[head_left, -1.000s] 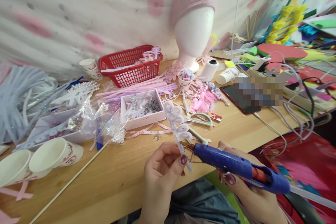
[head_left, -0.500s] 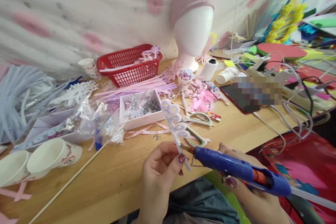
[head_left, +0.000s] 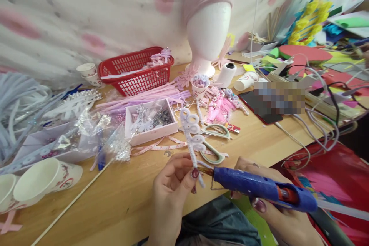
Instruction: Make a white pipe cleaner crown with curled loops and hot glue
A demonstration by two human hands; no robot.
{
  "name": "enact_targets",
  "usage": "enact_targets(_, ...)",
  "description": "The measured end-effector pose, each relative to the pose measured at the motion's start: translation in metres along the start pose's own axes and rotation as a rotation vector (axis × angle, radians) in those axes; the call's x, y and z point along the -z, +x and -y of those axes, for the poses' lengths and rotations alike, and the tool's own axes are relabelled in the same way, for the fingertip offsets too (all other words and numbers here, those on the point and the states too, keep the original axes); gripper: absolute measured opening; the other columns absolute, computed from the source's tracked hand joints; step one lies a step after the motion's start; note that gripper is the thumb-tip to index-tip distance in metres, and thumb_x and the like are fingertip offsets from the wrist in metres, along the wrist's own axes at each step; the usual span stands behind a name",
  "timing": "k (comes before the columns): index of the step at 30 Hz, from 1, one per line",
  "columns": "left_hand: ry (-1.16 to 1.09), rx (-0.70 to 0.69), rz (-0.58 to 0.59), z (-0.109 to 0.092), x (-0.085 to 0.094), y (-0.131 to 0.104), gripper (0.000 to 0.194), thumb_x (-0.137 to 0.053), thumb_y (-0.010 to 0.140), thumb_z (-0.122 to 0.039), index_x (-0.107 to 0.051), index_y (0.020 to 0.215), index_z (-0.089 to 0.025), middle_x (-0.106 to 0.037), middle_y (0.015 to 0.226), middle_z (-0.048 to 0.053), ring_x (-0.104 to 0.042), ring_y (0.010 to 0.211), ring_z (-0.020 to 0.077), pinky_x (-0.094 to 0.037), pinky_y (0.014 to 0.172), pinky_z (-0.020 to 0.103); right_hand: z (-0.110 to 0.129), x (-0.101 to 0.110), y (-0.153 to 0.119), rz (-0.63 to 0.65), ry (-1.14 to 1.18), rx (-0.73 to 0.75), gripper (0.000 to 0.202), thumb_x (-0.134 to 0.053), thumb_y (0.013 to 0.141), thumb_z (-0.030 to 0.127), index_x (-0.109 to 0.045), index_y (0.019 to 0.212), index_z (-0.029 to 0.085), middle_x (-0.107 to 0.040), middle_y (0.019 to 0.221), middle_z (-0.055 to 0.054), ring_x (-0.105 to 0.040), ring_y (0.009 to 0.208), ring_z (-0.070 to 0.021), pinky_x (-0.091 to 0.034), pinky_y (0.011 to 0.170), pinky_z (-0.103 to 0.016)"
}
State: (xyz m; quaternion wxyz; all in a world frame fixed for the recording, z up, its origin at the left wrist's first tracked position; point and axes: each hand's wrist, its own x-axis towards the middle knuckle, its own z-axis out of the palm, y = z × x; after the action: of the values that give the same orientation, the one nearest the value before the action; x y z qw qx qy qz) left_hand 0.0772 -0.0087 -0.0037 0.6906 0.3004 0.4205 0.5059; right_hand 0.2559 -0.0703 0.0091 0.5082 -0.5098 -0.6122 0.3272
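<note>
Between the thumb and fingers of my left hand (head_left: pixel 175 188) is a pale lilac pipe-cleaner piece (head_left: pixel 190 142), held near its lower end. Rounded loops line its right side, and it stands nearly upright. My right hand (head_left: pixel 268 203) is wrapped round a blue glue gun (head_left: pixel 259 186), with a white glue stick (head_left: pixel 340 209) out of its back end. The gun's nozzle points left, close by the lower stem at my left thumb; whether it touches cannot be told. Green-handled scissors (head_left: pixel 215 155) lie behind the piece.
A white open box (head_left: pixel 152 132) of silvery beads and a red basket (head_left: pixel 135 73) stand further back, with a mannequin head (head_left: pixel 209 27) behind. Paper cups (head_left: pixel 37 180) and a thin stick (head_left: pixel 75 200) are at left. A phone (head_left: pixel 261 107) and cables lie at right.
The view has shifted slightly, so the table's things sit a little further left. The loops of the piece are turned somewhat differently. Both hands keep their grip, the nozzle still by the stem.
</note>
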Motion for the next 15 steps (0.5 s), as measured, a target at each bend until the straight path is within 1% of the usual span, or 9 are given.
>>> enact_targets(2,-0.027,0.019,0.017,-0.001,0.002,0.002,0.021,-0.093,0.061,-0.030,-0.079,0.071,-0.018,-0.071,0.091,0.003,-0.056,0.056,0.0052,-0.045,0.048,0.014,0.001,0.002,-0.003,-0.022,0.016,-0.024,0.041,-0.059,0.092,0.053,-0.073,0.075,0.019,-0.067,0.066,-0.008,-0.063,0.058,-0.0221,-0.050,0.053,-0.032)
enact_targets(3,-0.043,0.038,0.030,-0.001,0.003,0.003,0.021,-0.093,0.061,-0.030,-0.079,0.072,-0.018,-0.071,0.088,0.003,-0.056,0.056,0.0052,-0.045,0.048,0.014,-0.001,0.003,-0.006,-0.071,0.023,-0.046,0.040,-0.061,0.091,0.054,-0.074,0.074,0.019,-0.068,0.065,-0.008,-0.064,0.059,-0.0230,-0.051,0.054,-0.033)
enact_targets(5,-0.084,0.091,0.046,-0.001,0.006,0.004,0.023,-0.094,0.060,-0.030,-0.079,0.075,-0.018,-0.070,0.078,0.001,-0.057,0.055,0.0058,-0.046,0.049,0.014,-0.009,0.005,-0.013,-0.260,0.028,-0.110,0.038,-0.064,0.089,0.053,-0.075,0.074,0.020,-0.070,0.066,-0.008,-0.067,0.061,-0.0253,-0.055,0.058,-0.036)
enact_targets(7,-0.136,0.156,0.035,0.000,0.009,0.004,0.026,-0.094,0.060,-0.031,-0.079,0.077,-0.018,-0.068,0.067,0.000,-0.056,0.053,0.0061,-0.046,0.050,0.014,-0.020,0.009,-0.019,-0.501,0.002,-0.195,0.032,-0.066,0.089,0.050,-0.076,0.076,0.022,-0.072,0.071,-0.008,-0.069,0.070,-0.0271,-0.056,0.059,-0.035)
enact_targets(8,-0.159,0.195,0.032,0.000,0.011,0.004,0.028,-0.095,0.059,-0.030,-0.079,0.078,-0.017,-0.067,0.064,0.000,-0.056,0.052,0.0061,-0.047,0.051,0.014,-0.025,0.011,-0.020,-0.586,-0.033,-0.245,0.030,-0.067,0.089,0.047,-0.076,0.077,0.022,-0.073,0.076,-0.008,-0.070,0.076,-0.0280,-0.055,0.057,-0.033)
enact_targets(9,-0.181,0.231,0.031,0.001,0.013,0.005,0.029,-0.095,0.059,-0.030,-0.079,0.079,-0.017,-0.068,0.063,0.000,-0.057,0.052,0.0062,-0.048,0.051,0.014,-0.029,0.014,-0.019,-0.638,-0.081,-0.288,0.027,-0.067,0.089,0.044,-0.077,0.077,0.022,-0.073,0.080,-0.008,-0.069,0.081,-0.0281,-0.054,0.054,-0.031)
enact_targets(11,-0.216,0.289,0.044,0.002,0.016,0.006,0.031,-0.096,0.057,-0.029,-0.079,0.081,-0.018,-0.070,0.065,0.001,-0.060,0.053,0.0070,-0.049,0.052,0.015,-0.034,0.021,-0.013,-0.678,-0.187,-0.325,0.024,-0.069,0.089,0.042,-0.077,0.077,0.023,-0.072,0.083,-0.008,-0.066,0.081,-0.0271,-0.049,0.047,-0.028)
enact_targets(12,-0.233,0.308,0.056,0.002,0.018,0.007,0.031,-0.096,0.057,-0.028,-0.080,0.082,-0.018,-0.071,0.066,0.001,-0.061,0.054,0.0073,-0.050,0.053,0.015,-0.036,0.024,-0.009,-0.694,-0.231,-0.313,0.024,-0.070,0.088,0.042,-0.076,0.075,0.023,-0.071,0.081,-0.008,-0.065,0.078,-0.0261,-0.046,0.045,-0.027)
enact_targets(15,-0.278,0.331,0.087,0.003,0.021,0.010,0.026,-0.095,0.060,-0.026,-0.081,0.081,-0.020,-0.072,0.068,0.001,-0.063,0.056,0.0072,-0.052,0.054,0.014,-0.036,0.029,-0.004,-0.729,-0.264,-0.261,0.027,-0.069,0.088,0.044,-0.073,0.071,0.023,-0.071,0.075,-0.006,-0.064,0.074,-0.0257,-0.046,0.047,-0.029)
